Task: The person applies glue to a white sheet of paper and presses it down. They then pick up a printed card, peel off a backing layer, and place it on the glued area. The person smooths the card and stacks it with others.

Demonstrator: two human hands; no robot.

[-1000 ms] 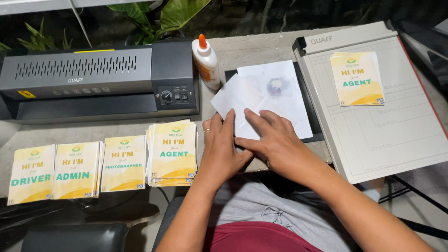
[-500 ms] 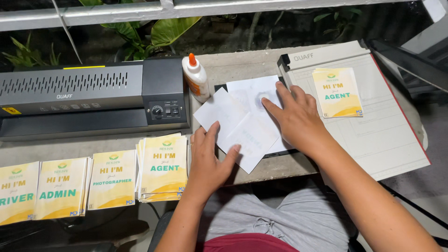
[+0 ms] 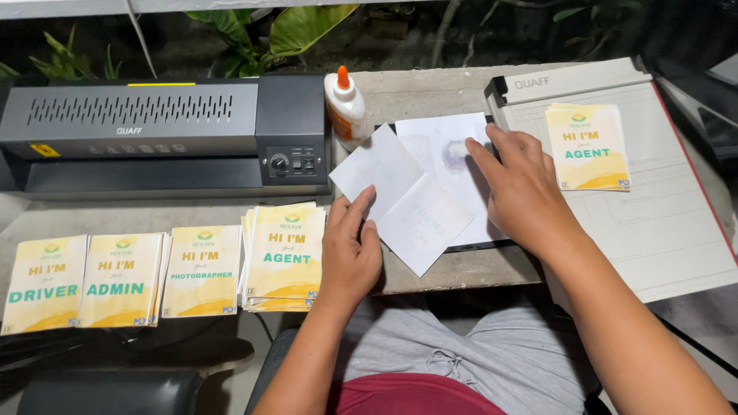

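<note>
Two white cards lie face down in front of me: one (image 3: pixel 375 163) tilted near the glue bottle, the other (image 3: pixel 424 224) overlapping it toward the table's front edge. My left hand (image 3: pixel 347 253) lies flat with its fingertips on the edge of these cards. My right hand (image 3: pixel 523 188) presses flat on a larger white sheet (image 3: pixel 442 142) that rests on a dark mat. Neither hand grips anything.
A dark laminating machine (image 3: pixel 165 134) fills the back left. A white glue bottle (image 3: pixel 345 107) with an orange cap stands beside it. A paper trimmer (image 3: pixel 653 207) at right carries a yellow card (image 3: pixel 588 146). Stacks of yellow cards (image 3: pixel 284 257) line the front left.
My right hand has slid away from me and to the right, onto the larger sheet. The two white cards now lie spread apart under my left fingertips. The camera has moved closer.
</note>
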